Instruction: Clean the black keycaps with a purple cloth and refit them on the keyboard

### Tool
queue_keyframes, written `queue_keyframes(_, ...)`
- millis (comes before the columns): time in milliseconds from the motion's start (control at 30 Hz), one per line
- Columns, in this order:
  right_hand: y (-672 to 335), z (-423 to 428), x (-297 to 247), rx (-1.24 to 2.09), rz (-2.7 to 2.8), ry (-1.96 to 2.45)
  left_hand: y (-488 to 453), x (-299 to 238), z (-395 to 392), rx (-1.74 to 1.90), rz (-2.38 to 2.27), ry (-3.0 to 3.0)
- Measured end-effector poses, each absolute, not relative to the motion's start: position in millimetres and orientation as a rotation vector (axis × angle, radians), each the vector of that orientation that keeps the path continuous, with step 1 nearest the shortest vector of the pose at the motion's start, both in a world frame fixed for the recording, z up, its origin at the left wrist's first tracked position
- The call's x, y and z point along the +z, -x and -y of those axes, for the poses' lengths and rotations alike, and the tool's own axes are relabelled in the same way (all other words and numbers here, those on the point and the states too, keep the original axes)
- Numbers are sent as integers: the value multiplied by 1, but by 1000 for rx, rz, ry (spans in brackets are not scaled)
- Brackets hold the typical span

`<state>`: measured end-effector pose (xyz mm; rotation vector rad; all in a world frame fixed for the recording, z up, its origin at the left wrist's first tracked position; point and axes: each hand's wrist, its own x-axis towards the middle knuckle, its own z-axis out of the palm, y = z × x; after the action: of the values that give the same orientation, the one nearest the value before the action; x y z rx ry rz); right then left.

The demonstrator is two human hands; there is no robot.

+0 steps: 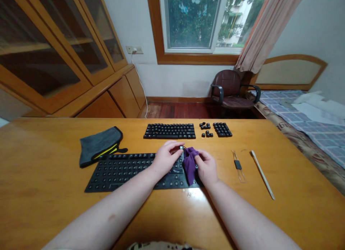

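A black keyboard base (pixel 121 172) with its keycaps off lies on the wooden desk, its bare switches showing. My left hand (pixel 167 157) is over its right half, thumb and fingers closed around a small silver-coloured piece (pixel 181 148) near the upper edge. Whether that piece is fixed to the base, I cannot tell. A crumpled purple cloth (pixel 190 163) is pinched in my right hand (pixel 207 167) and hangs over the base's right end, hiding part of it.
Beyond the base, black keycaps (pixel 169 131) stand in rows, with a number-pad block (pixel 222 130) and small key groups (pixel 207 133) alongside. A grey towel (pixel 99 145) lies at left. To the right are a wire keycap puller (pixel 237 165) and a pale brush (pixel 262 175).
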<state>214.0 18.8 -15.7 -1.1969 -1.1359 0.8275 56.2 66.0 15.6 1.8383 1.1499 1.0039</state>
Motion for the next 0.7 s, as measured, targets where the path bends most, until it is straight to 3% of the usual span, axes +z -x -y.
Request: queue_keyframes(700, -216, -18, -13, 781, 1466, 1099, -52, 6, -46, 1117, -1011, -1678)
